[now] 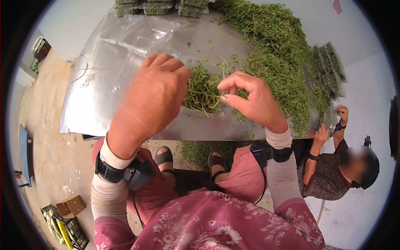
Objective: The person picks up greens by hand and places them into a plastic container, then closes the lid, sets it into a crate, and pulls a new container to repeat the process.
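A clear plastic clamshell box [214, 114] packed with green leafy stems [199, 89] lies near the table's front edge. My left hand [154, 91] is over the box's left side, back up, with its fingers curled down; their tips and anything in them are hidden. At the box's right side, my right hand [254, 100] pinches a thin pale stem [216, 104] between thumb and forefinger. Behind the right fingers, loose sprigs [225, 66] stick up. Empty clear clamshell boxes [143, 35] lie beyond my left hand.
A large heap of greens [275, 54] covers the right side of the metal table [91, 100]. Filled boxes [156, 7] are stacked at the far edge, others [329, 66] at right. Another person [329, 166] works there with greens. More greens [198, 152] lie beneath the table.
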Motion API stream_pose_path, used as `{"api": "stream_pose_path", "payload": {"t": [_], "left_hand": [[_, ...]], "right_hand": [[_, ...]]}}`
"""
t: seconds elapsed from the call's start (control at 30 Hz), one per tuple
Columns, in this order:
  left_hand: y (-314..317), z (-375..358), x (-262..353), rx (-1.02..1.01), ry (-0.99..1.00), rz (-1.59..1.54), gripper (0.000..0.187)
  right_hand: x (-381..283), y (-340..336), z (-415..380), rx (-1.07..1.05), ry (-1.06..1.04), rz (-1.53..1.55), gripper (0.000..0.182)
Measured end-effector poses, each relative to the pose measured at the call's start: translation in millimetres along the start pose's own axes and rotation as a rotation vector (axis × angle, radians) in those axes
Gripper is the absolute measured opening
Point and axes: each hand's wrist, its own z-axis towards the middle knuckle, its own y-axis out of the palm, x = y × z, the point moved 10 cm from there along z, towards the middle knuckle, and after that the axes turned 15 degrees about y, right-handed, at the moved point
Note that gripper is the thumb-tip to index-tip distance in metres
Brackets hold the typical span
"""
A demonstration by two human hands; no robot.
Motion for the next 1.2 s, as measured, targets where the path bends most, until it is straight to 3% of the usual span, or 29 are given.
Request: {"api": "stream_pose_path", "payload": {"t": [0.23,0.33,0.63,1.0,1.2], "left_hand": [[31.7,2.8,19.8,-0.047,0.099,0.065,0.014],[38.3,1.0,18.7,-0.067,0.086,0.078,0.006],[32.3,4.8,12.0,0.055,0.063,0.077,0.002],[6.5,1.2,5.2,0.253,-0.047,0.175,0.007],[18.2,-0.5,6.4,0.198,-0.078,0.201,0.007]], "right_hand": [[0.5,23.3,-4.7,-0.107,-0.107,-0.18,0.017],[-2.8,17.6,-3.5,-0.088,-0.134,-0.116,0.013],[24.8,-2.0,3.5,-0.156,0.183,0.383,0.012],[24.6,-13.9,7.4,-0.137,0.075,0.706,0.014],[31.7,-13.6,11.0,-0.227,0.035,1.012,0.016]]}}
